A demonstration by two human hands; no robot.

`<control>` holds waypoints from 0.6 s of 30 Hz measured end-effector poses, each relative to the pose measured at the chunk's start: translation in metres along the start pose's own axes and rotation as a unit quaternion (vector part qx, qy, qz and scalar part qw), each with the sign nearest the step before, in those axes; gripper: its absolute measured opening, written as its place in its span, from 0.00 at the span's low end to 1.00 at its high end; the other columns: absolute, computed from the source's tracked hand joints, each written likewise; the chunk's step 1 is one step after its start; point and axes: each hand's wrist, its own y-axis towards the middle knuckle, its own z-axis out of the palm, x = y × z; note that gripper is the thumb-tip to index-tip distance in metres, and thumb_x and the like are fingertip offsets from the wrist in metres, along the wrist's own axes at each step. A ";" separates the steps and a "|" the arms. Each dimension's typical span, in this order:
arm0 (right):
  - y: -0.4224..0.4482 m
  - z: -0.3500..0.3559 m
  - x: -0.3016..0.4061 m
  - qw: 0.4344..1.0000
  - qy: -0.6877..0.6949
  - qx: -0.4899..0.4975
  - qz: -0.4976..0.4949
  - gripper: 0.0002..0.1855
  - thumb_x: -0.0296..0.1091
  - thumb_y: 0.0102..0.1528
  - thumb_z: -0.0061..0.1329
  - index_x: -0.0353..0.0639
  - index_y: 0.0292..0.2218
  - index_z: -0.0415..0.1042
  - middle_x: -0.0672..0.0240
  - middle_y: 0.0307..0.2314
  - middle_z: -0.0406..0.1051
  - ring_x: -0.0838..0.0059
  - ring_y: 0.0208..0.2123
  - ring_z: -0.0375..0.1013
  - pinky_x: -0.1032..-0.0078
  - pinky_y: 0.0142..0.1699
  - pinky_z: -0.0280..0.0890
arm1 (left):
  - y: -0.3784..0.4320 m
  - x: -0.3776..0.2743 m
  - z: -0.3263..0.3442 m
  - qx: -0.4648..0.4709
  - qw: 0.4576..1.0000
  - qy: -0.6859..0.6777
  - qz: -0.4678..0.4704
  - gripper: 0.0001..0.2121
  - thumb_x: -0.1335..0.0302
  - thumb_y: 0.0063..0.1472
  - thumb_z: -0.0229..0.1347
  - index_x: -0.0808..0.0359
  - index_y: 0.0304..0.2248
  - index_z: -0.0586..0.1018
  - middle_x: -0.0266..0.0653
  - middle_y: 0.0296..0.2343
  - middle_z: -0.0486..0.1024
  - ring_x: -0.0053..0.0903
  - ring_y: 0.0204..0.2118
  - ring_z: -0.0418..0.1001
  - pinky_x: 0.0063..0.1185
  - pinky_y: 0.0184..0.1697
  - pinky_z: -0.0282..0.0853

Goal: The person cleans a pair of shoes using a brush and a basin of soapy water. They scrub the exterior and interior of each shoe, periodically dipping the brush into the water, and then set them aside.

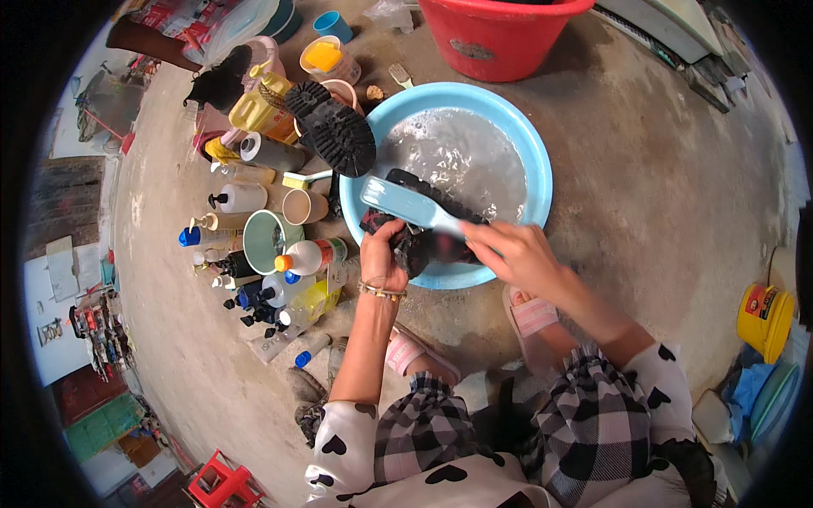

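A light blue basin (542, 184) of cloudy, sudsy water stands on the floor before me. My left hand (385, 254) grips a dark shoe (411, 253) with reddish patches over the basin's near left part. My right hand (517, 257) holds the handle of a pale blue scrubbing brush (403, 202); its back faces up and its head lies over the shoe. The bristles are hidden. Another black shoe (336, 133), its ridged sole showing, rests at the basin's left rim.
Left of the basin stand several bottles, a green bucket (251, 241), a brown cup (305, 207) and a yellow-bristled brush (297, 180). A red tub (508, 44) stands beyond the basin. A small brush (401, 75) lies near the far rim. A yellow bucket (765, 324) is at far right.
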 end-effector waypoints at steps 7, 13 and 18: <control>-0.009 -0.008 -0.017 1.000 0.016 0.009 -0.010 0.15 0.27 0.48 0.53 0.41 0.40 0.74 0.61 0.16 0.69 0.67 0.15 0.69 0.73 0.18 0.63 | -0.003 -0.010 0.000 0.010 1.000 0.009 -0.017 0.05 0.85 0.52 0.50 0.71 0.31 0.72 0.40 0.26 0.74 0.30 0.26 0.75 0.27 0.31 0.75; 0.027 0.002 -0.018 0.999 -0.024 0.002 -0.048 0.13 0.31 0.48 0.53 0.45 0.38 0.75 0.64 0.15 0.67 0.66 0.15 0.69 0.72 0.19 0.62 | -0.002 -0.002 0.010 0.004 0.999 0.042 0.017 0.05 0.86 0.51 0.50 0.68 0.28 0.72 0.36 0.24 0.74 0.27 0.24 0.74 0.24 0.29 0.72; -0.015 -0.015 -0.005 1.000 -0.016 0.011 -0.014 0.14 0.30 0.48 0.53 0.43 0.40 0.75 0.63 0.16 0.69 0.71 0.14 0.69 0.75 0.19 0.63 | -0.007 -0.007 0.002 -0.012 0.999 0.032 0.029 0.08 0.86 0.51 0.50 0.68 0.32 0.72 0.37 0.27 0.75 0.27 0.28 0.74 0.25 0.32 0.73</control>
